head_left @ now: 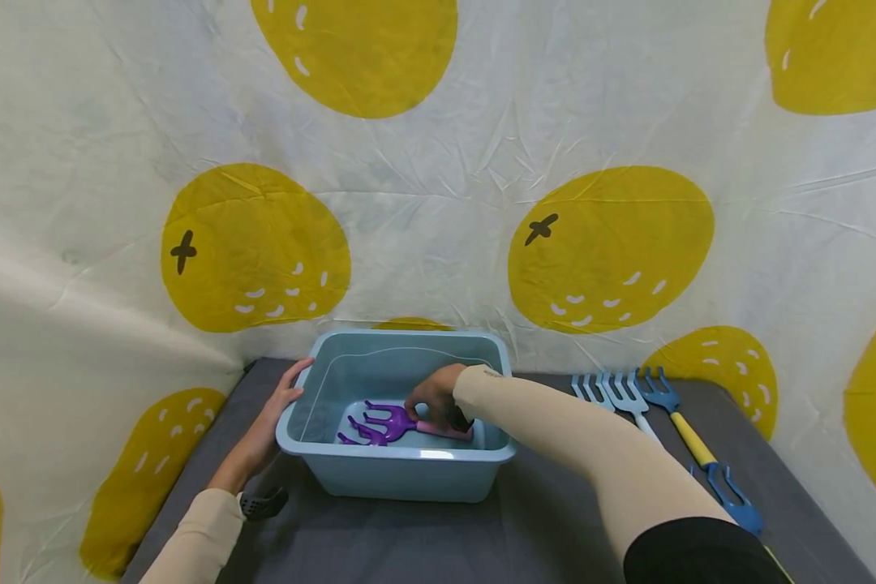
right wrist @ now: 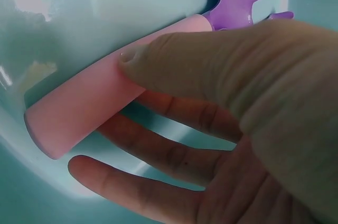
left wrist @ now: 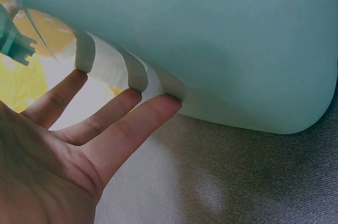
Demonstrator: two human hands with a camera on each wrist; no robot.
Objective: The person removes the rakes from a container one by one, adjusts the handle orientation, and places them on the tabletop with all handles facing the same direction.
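A light blue plastic tub [head_left: 394, 478] stands on the grey cloth. My right hand [head_left: 434, 395] reaches inside it and pinches the pink handle of a purple hand rake [head_left: 390, 422]. In the right wrist view, the thumb lies on top of the pink handle [right wrist: 79, 102], with fingers beneath it. Another purple hand rake [head_left: 368, 435] lies beside it on the tub floor, its rear part hidden by the front wall. My left hand [head_left: 268, 422] rests at the tub's left side. Its fairly straight fingers [left wrist: 132, 126] touch the outer wall in the left wrist view.
Several blue hand tools lie to the right: two light blue garden forks [head_left: 625, 397], a blue rake with a yellow handle [head_left: 689, 434], and another blue tool [head_left: 737, 499] partly behind the right arm. A lemon-print sheet [head_left: 438, 243] hangs behind the table [head_left: 555, 519].
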